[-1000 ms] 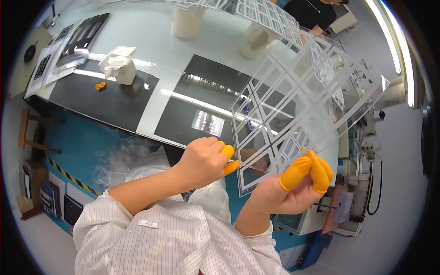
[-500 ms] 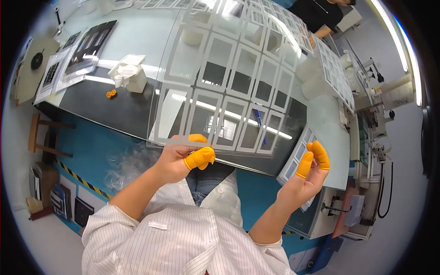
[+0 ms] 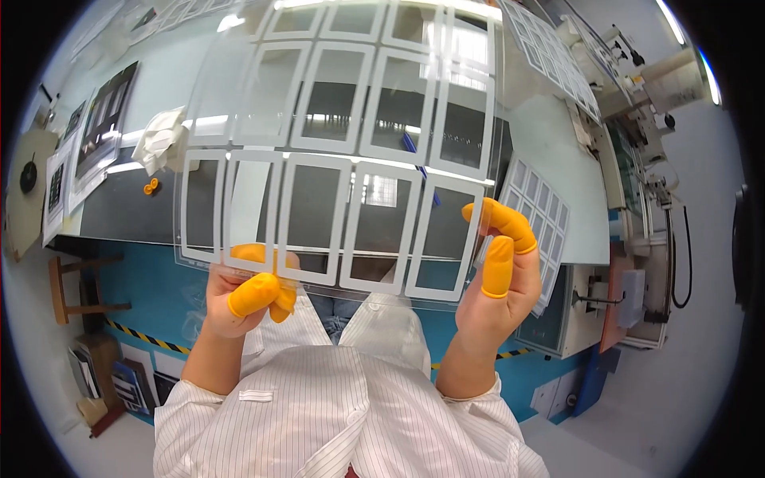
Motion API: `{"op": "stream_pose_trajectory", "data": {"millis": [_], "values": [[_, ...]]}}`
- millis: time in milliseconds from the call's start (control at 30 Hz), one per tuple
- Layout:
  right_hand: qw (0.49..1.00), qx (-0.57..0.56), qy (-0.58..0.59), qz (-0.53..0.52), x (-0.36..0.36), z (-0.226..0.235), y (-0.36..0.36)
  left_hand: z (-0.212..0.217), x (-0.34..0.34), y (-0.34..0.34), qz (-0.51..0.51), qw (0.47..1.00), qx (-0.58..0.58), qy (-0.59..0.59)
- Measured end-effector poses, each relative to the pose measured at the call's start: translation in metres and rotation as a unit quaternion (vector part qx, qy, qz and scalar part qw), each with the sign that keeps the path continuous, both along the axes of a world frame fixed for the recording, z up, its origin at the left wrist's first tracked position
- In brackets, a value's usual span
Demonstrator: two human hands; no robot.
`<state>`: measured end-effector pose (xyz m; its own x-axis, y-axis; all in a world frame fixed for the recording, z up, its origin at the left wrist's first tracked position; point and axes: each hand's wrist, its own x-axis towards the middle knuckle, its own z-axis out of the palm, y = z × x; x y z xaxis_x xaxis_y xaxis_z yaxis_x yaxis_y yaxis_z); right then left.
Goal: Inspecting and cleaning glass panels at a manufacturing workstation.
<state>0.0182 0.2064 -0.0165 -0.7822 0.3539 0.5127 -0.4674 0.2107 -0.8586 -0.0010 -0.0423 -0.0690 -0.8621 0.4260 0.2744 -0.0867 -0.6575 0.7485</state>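
A large clear plastic sheet printed with rows of white rectangular frames [image 3: 348, 159] is held up before me, tilted over the bench. My left hand [image 3: 253, 285], with yellow finger cots on its fingers, pinches the lower left edge between thumb and fingers. At the lower right edge is my right hand [image 3: 506, 267], also in yellow cots. Its thumb and index finger are apart, and the index fingertip reaches the sheet's edge; whether it presses on it I cannot tell. Through the sheet shows a blue pen [image 3: 409, 143] on the dark bench area.
Beside my right hand lies a stack of similar frame-printed sheets [image 3: 550, 209]. Left on the bench are crumpled white tissue [image 3: 162, 137], loose orange finger cots [image 3: 151, 186] and dark printed panels [image 3: 107, 119]. A wooden stool [image 3: 68, 295] stands lower left; more printed sheets [image 3: 550, 60] lie far right.
The sheet has come nearer and shifted left, with my left hand still pinching it. My right hand has moved left, up to the sheet's right edge.
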Motion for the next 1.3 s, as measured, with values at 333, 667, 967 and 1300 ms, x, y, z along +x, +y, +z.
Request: {"op": "stream_pose_trajectory", "data": {"millis": [333, 667, 967, 1300], "values": [[0.999, 0.004, -0.025, -0.02, 0.007, 0.006, -0.003, -0.005, 0.0, -0.002, -0.028, 1.0, 0.004, 0.009], [0.995, 0.08, 0.025, -0.059, 0.003, -0.005, -0.001, -0.008, 0.0, 0.003, 0.015, 1.0, -0.026, 0.003], [0.993, 0.084, 0.061, -0.057, 0.003, 0.0, -0.002, -0.001, -0.002, 0.001, 0.027, 0.999, -0.037, 0.007], [0.982, 0.083, 0.168, 0.0, -0.027, 0.077, -0.01, 0.065, -0.049, 0.002, 0.015, 0.99, 0.045, 0.133]]}}
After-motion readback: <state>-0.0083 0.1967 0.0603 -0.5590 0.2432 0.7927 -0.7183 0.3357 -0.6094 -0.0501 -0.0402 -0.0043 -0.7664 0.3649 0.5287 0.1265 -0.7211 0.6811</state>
